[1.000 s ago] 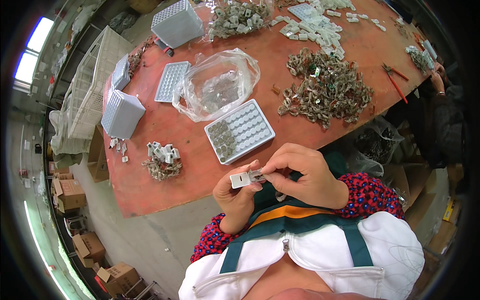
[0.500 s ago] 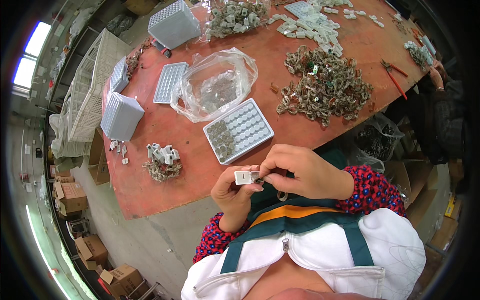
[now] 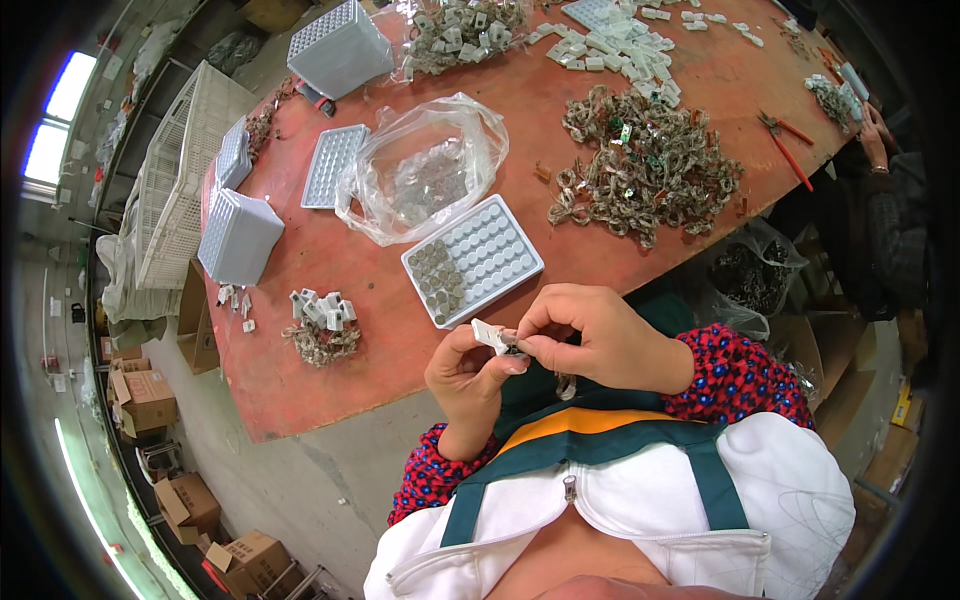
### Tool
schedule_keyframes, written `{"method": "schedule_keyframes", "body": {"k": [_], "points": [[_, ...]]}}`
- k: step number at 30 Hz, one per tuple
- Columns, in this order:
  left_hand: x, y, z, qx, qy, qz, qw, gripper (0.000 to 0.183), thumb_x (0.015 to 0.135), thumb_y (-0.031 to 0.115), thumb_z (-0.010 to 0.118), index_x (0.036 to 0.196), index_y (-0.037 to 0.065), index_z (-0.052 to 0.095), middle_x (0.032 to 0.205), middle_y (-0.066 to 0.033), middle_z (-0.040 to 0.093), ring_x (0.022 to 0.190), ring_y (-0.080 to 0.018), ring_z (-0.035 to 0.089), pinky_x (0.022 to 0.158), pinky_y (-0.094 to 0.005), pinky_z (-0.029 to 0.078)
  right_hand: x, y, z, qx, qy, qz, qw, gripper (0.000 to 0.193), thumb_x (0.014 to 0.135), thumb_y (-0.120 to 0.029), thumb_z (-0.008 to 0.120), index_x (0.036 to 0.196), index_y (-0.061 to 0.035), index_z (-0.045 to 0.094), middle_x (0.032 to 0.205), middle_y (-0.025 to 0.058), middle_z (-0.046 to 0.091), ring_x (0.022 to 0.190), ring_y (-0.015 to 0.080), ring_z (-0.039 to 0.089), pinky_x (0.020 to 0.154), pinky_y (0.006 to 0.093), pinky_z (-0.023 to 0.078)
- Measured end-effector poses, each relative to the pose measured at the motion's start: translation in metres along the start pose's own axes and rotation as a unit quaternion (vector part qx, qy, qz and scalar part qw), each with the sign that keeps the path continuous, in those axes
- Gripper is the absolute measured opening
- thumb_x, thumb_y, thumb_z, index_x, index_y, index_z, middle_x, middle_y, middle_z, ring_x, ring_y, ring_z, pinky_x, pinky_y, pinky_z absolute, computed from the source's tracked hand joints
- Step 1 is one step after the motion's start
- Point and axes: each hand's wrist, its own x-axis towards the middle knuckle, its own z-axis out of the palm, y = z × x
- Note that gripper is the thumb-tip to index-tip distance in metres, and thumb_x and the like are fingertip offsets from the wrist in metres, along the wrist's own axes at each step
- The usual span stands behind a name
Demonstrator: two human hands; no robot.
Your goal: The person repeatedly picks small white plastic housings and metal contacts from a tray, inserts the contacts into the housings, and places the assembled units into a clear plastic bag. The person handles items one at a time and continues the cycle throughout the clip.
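My left hand grips a small white plastic casing between thumb and fingers, tilted just past the table's near edge. At the casing's open end, my right hand pinches a small part that its fingertips mostly hide. A short loop of wire hangs beneath the right hand. Beyond both hands lies a pale plastic tray with round pockets, its left part covered by round greyish discs. To the left sits a bundle of coiled wires topped with several white casings.
A large heap of coiled wires covers the table's right middle. Behind the tray lies an open clear plastic bag. White casings are scattered at the back, and red-handled pliers rest near the right edge. Another person's hand shows at far right.
The white casing has tipped from facing up flat to a slant in my left hand. My right fingers have stayed at its open end, shifting slightly.
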Motion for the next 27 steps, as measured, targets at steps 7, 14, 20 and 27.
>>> {"method": "schedule_keyframes", "body": {"k": [7,14,20,27], "points": [[-0.004,0.01,0.009,-0.059,0.061,-0.058,0.995,0.024,0.087,-0.003,0.076,0.107,-0.004,0.063,0.105,-0.0142,0.071,0.089,-0.0177,0.071,0.077,-0.0293,0.06,-0.003,0.008,0.012,0.005,0.059,-0.127,0.99,0.019,0.09,-0.004,0.07,0.109,-0.0012,0.071,0.098,0.01,0.068,0.081,0.0208,0.068,0.069,0.0313,0.054],[-0.002,0.013,0.0,-0.069,0.028,-0.107,0.991,0.036,0.091,0.016,0.079,0.116,-0.002,0.061,0.106,-0.0108,0.07,0.085,-0.0169,0.069,0.075,-0.0283,0.061,-0.001,0.008,0.002,0.006,0.01,-0.097,0.995,0.026,0.089,-0.002,0.07,0.115,-0.0037,0.072,0.099,0.0106,0.068,0.082,0.0214,0.068,0.072,0.0317,0.055],[-0.004,0.01,0.005,-0.125,0.067,-0.147,0.979,0.033,0.093,0.016,0.076,0.116,0.0,0.06,0.106,-0.0105,0.069,0.084,-0.0152,0.068,0.076,-0.0271,0.059,-0.002,0.008,0.009,-0.047,0.048,-0.131,0.989,0.028,0.088,-0.001,0.071,0.115,-0.0052,0.074,0.097,0.0097,0.068,0.079,0.0204,0.068,0.068,0.0309,0.055],[-0.003,0.008,0.007,-0.101,0.064,-0.106,0.987,0.034,0.093,0.017,0.076,0.118,0.001,0.059,0.107,-0.0107,0.069,0.087,-0.0146,0.067,0.077,-0.0265,0.058,-0.001,0.014,0.012,-0.036,0.062,-0.147,0.987,0.026,0.088,-0.003,0.074,0.114,-0.0052,0.074,0.094,0.0094,0.066,0.075,0.0204,0.066,0.066,0.03,0.053]]}}
